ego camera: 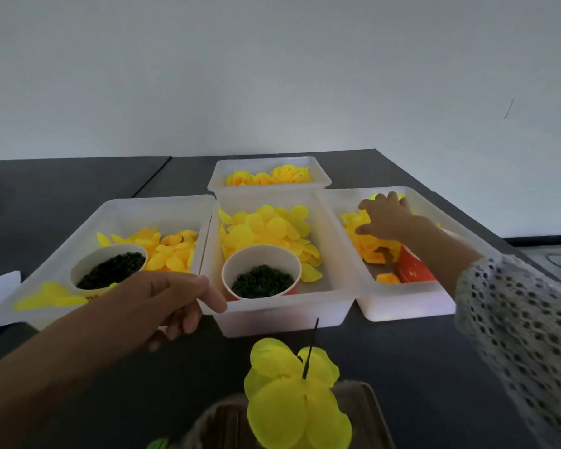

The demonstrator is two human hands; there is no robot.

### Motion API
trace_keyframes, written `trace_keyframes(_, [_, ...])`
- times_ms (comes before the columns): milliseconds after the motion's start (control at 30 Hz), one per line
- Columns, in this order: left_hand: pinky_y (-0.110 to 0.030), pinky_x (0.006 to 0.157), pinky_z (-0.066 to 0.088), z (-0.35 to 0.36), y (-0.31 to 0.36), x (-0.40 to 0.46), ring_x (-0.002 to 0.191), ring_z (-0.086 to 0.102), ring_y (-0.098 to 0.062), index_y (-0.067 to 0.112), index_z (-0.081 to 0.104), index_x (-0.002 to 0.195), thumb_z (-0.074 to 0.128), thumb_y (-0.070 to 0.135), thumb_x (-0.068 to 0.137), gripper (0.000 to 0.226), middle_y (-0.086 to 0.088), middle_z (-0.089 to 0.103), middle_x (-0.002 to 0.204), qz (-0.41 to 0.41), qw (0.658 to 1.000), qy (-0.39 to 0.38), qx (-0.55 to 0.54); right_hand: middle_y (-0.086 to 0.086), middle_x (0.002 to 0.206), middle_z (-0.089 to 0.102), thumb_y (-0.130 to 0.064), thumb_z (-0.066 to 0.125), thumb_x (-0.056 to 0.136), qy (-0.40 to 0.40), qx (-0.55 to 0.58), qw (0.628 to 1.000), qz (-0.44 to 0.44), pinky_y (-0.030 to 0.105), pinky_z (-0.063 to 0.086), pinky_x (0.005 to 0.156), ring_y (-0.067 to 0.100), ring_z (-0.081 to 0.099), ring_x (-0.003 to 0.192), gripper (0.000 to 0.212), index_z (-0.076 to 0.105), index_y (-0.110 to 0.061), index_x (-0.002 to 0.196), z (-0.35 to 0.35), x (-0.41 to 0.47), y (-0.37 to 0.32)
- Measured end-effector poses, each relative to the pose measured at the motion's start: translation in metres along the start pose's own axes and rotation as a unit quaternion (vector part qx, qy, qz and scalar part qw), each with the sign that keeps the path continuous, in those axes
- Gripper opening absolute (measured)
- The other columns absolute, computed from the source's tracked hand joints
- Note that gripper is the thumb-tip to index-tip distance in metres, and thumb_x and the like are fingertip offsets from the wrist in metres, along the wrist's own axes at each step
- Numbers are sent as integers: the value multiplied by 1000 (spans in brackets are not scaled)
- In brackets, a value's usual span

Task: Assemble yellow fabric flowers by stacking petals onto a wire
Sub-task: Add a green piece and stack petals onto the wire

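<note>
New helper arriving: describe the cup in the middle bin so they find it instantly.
Four white bins sit on the dark table. In the middle bin, at its near end, stands the paper cup. It is red outside and holds dark green rings; the left bin's cup looks white.

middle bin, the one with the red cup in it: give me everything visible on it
The middle bin is a translucent white plastic tub, rectangular, open-topped, upright on the dark table. Inside lie loose round yellow petals toward the back and a red paper cup of small dark green pieces at the front. It stands close between two similar bins, a fourth behind. The left hand hovers by its front-left corner; contact is unclear.
</note>
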State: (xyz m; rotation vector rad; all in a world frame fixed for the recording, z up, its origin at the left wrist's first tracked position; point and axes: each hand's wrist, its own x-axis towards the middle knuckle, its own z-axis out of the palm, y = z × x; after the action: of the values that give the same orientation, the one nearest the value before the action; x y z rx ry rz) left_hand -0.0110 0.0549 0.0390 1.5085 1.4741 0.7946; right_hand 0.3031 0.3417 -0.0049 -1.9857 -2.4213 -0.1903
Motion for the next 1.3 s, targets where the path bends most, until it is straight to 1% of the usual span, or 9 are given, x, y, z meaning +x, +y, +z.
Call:
trace_keyframes(133, [-18, 43, 40, -3, -1, 4, 48, 49, -4, 32, 77, 80, 45, 58, 70, 43, 5, 58, 59, -3, 1000, 7, -2, 11, 127, 55, -40, 61, 90, -9, 56, 997, 46, 43, 28, 102, 34, 37, 127, 37, 57, -18, 120, 18, 12, -3])
trace_keyframes(233, [-18, 44, 40, -4, -2, 4, 49, 49, -4, 32, 77, 82, 45, 59, 70, 43, 5, 58, 59, 1, 1000, 11, -4, 8, 115, 60, -28, 56, 91, 55, 56, 996, 50, 41, 28, 96, 31, 44, 115, 14, 59, -18, 101, 17, 10, -4])
trace_keyframes(333, [-18, 43, 41, -6, 0, 1, 49, 50, -5, 31, 77, 83, 46, 57, 73, 42, 4, 58, 59, 16, 1000, 20, -8, 6, 97, 61, -26, 56, 91, 99, 140, 983, 60, 40, 31, 91, 31, 52, 104, 17, 64, -13, 99, -12, -4, 0])
trace_keyframes(467, [-18, 40, 38, 0, 14, -8, 46, 48, -7, 28, 77, 80, 47, 51, 74, 38, 2, 56, 57, 49, 998, 19, -32, 8, 68, 51, -21, 59, 90, 118, 252, 960, 18, 32, 36, 67, 27, 50, 77, 27, 53, -9, 67, -71, -42, 10])
trace_keyframes(733, [-19, 43, 37, 40, 63, -19, 59, 57, -5, 37, 75, 86, 59, 49, 91, 21, 13, 65, 71, 89, 989, 100, -66, 8, 72, 60, -15, 61, 93, 55, 455, 884, -90, 31, 42, 66, 16, 57, 71, 23, 62, 5, 81, -143, -167, -13])
trace_keyframes(867, [-10, 46, 40, 70, 92, -33, 61, 59, 5, 29, 69, 85, 40, 90, 64, 71, 15, 68, 78, 130, 988, 85, -9, 0, 63, 57, -16, 61, 92, -4, 494, 858, -142, 40, 43, 63, 19, 49, 64, 27, 58, -10, 66, -151, -230, -38])
trace_keyframes(1033, [-10, 50, 40, 92, 94, -48, 48, 56, 3, 25, 64, 65, 58, 40, 91, 31, 12, 63, 54, 157, 980, 122, -15, -8, 62, 59, -14, 57, 92, -55, 527, 823, -203, 33, 44, 70, 6, 54, 62, 26, 60, -15, 67, -153, -274, -57])
trace_keyframes(1100, [-8, 48, 41, 94, 91, -55, 46, 56, 3, 25, 63, 70, 59, 31, 95, 26, 14, 61, 50, 163, 977, 130, -39, -6, 72, 66, -18, 58, 92, -83, 569, 791, -209, 29, 47, 68, 8, 59, 68, 19, 68, -15, 77, -151, -283, -60])
trace_keyframes(1300, [-5, 44, 39, 94, 92, -73, 42, 55, 6, 25, 60, 68, 60, 18, 93, 26, 21, 57, 44, 189, 971, 120, -89, 5, 80, 64, -24, 65, 75, -201, 751, 609, -160, 24, 43, 59, 14, 55, 62, 13, 72, -14, 80, -135, -293, -63])
